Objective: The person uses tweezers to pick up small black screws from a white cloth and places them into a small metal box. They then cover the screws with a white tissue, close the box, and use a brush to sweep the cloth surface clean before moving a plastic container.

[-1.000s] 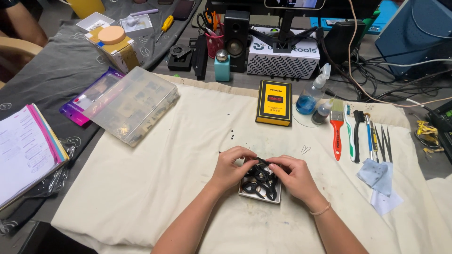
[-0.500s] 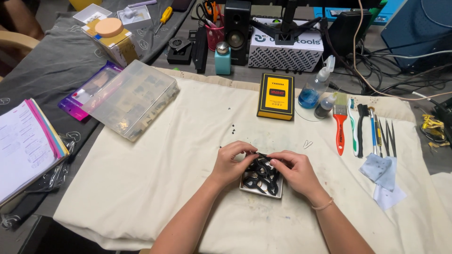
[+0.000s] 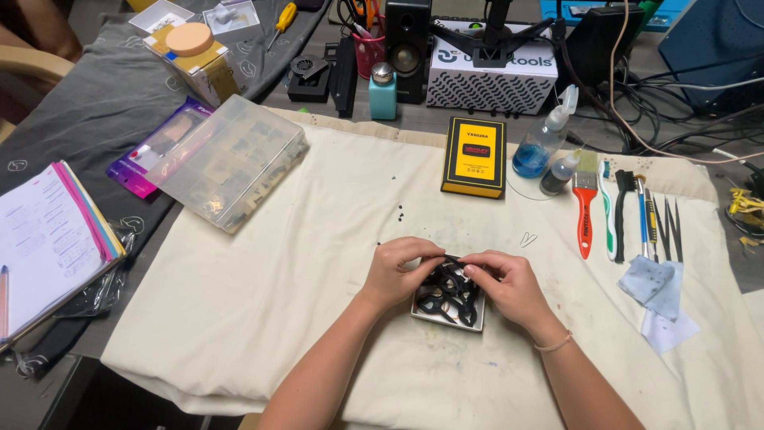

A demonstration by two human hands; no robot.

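Both hands meet over a small black fan [image 3: 450,293] that lies low in the middle of a cream cloth [image 3: 263,302] spread over the surface. The left hand [image 3: 398,272] is curled shut on the fan's upper left edge, and the right hand [image 3: 509,285] pinches its upper right edge between thumb and fingertips; the fan's pale square frame shows beneath the black blades, resting on the cloth. Above the hands, well apart from them, a flat yellow box [image 3: 474,156] with a black border and a red label panel lies near the far edge of the cloth. Just to its right stands a clear spray bottle [image 3: 543,137] holding blue liquid, with a smaller dark bottle beside it. Further right, a row of tools runs down the cloth, among them a brush with a red handle [image 3: 585,211]. To the left, a clear plastic compartment box [image 3: 227,163] sits tilted across the cloth's corner, touching a flat purple package [image 3: 151,155]. Behind that, on grey fabric, a white and yellow carton [image 3: 199,68] carries a round peach-coloured disc on top. At the back of the surface a white box with a black dotted pattern [image 3: 489,80] stands beside a teal bottle with a metal cap [image 3: 383,90]. An open notebook with coloured page edges [image 3: 52,235] lies at the far left.
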